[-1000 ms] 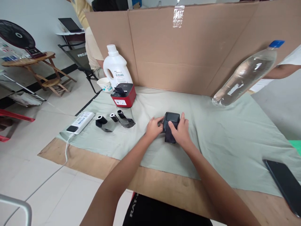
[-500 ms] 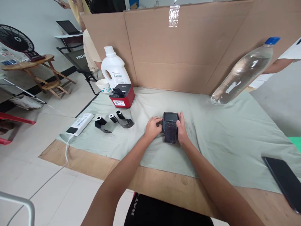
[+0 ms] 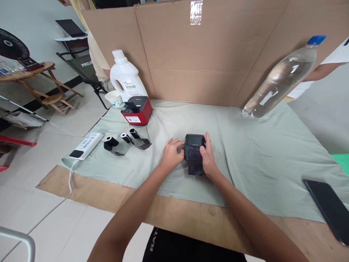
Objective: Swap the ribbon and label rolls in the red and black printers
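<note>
A small black portable printer (image 3: pixel 194 139) sits on the green cloth in front of me, and a wide black strip (image 3: pixel 195 162) hangs from its front towards me. On its left side is my left hand (image 3: pixel 173 153), fingers bent, with index finger and thumb tips against the casing. My right hand (image 3: pixel 209 156) grips the right side, its thumb over the edge of the strip and its fingers along the casing. To the left lie several black rolls (image 3: pixel 110 142) with white cores and loose, curling ends.
A red-and-black box (image 3: pixel 137 110), a white jug (image 3: pixel 128 78) and a paper cup (image 3: pixel 114 98) stand at the back left, before a cardboard screen (image 3: pixel 207 54). A clear bottle (image 3: pixel 283 78) leans there on the right. A power strip (image 3: pixel 86 145) lies left, a phone (image 3: pixel 328 207) right.
The printer has come slightly nearer to me, with both hands still on it. My right thumb now lies further over the strip. The whole view has shifted a little.
</note>
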### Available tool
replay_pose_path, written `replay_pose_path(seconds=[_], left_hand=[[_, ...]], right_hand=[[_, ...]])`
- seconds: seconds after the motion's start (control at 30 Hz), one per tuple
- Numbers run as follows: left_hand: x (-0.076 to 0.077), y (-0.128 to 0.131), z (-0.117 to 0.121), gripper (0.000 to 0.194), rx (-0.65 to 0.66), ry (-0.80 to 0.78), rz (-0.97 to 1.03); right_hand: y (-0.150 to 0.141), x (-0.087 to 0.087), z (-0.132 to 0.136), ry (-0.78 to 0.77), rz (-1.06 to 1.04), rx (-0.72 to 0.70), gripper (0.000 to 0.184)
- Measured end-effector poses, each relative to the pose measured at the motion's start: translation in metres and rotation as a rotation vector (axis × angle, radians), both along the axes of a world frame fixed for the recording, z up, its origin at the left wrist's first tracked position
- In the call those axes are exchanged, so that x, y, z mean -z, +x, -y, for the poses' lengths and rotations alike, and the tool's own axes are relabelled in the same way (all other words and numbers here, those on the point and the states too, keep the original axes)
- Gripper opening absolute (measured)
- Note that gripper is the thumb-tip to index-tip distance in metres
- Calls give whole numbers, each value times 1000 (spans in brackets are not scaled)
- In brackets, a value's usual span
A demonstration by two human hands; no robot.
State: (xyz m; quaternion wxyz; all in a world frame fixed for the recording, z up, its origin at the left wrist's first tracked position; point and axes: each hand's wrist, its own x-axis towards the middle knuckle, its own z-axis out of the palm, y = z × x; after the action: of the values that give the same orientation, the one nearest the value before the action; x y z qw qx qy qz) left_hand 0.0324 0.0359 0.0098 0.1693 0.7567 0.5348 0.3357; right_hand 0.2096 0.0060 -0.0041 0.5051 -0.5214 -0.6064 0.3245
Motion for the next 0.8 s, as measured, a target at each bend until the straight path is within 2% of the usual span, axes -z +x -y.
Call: replay_pose_path(seconds=[0.3,0.63,0.7,0.8], left_hand=[[9,-2,-2,34,13,-60,-10],[9,-8,0,49,93,6,-208],[10,-8,-1,48,89,8,-195],[12,-7,-5,41,44,-60,-57]], right_hand=[[-3,9,-2,20,37,58,76],[-5,6,-1,40,81,74,75],[-6,5,0,33,67,75,75],[-8,5,1,23,7,116,71]])
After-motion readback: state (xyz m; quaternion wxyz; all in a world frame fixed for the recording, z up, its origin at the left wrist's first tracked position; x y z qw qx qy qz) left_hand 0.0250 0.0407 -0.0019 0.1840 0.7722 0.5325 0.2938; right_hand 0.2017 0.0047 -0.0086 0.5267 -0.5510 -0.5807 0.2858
